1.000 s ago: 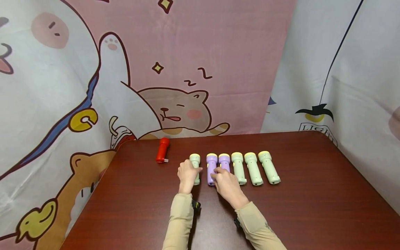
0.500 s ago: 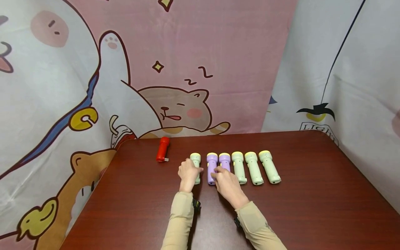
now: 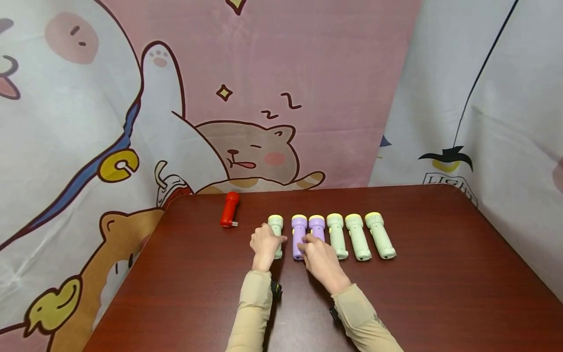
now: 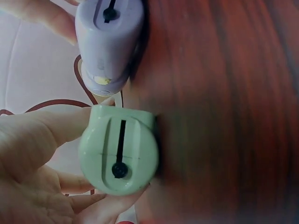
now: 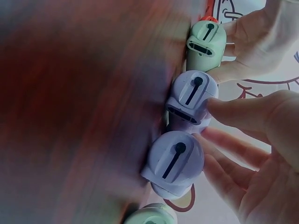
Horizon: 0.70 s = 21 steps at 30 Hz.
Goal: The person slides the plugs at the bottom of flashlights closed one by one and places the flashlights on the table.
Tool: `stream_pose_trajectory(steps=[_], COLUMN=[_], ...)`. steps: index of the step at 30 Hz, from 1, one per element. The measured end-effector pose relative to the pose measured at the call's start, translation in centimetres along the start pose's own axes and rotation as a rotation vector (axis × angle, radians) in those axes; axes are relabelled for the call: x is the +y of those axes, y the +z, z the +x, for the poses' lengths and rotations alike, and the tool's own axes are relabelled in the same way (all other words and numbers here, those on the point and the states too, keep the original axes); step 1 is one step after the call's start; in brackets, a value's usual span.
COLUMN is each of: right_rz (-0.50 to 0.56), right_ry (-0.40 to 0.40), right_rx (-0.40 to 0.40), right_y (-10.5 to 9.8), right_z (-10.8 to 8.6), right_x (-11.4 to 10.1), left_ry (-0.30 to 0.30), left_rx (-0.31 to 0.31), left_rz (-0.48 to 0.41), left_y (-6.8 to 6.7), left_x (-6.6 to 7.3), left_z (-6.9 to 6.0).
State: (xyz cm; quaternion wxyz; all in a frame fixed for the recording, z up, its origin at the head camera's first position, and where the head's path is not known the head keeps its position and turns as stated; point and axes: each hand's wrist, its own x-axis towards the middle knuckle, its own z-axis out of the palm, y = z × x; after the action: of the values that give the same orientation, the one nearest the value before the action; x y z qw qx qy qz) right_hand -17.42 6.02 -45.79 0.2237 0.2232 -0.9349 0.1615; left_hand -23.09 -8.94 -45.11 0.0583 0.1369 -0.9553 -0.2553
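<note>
My left hand (image 3: 264, 243) holds the leftmost pale green flashlight (image 3: 275, 222) on the table, thumb on its right side and fingers on its left. In the left wrist view that flashlight's end cap (image 4: 120, 154) shows a black slot. My right hand (image 3: 321, 258) is at two purple flashlights lying side by side. Its thumb touches the left purple flashlight (image 5: 194, 93), and its fingers reach between that one and the right purple flashlight (image 5: 175, 161), seeming to pinch the left one; the fingertips are partly hidden.
Right of the purple pair lie three more pale green flashlights (image 3: 358, 238), the outermost slightly slanted. A red flashlight (image 3: 229, 210) lies farther back at the left, near the far edge of the brown table (image 3: 440, 293). A printed cloth (image 3: 343, 98) hangs behind.
</note>
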Motion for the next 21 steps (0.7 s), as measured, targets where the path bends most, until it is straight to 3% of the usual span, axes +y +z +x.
stream_pose_trajectory(steps=[11, 21], right_rz=[0.011, 0.013], right_ry=[0.013, 0.016], right_rx=[-0.011, -0.001], right_y=[-0.1, 0.0], right_z=[0.1, 0.0], right_x=[0.1, 0.1], left_ry=[0.004, 0.059], left_rx=[-0.05, 0.043], left_rz=[-0.071, -0.126], left_y=[-0.5, -1.5], left_x=[-0.4, -0.9], left_z=[0.2, 0.3])
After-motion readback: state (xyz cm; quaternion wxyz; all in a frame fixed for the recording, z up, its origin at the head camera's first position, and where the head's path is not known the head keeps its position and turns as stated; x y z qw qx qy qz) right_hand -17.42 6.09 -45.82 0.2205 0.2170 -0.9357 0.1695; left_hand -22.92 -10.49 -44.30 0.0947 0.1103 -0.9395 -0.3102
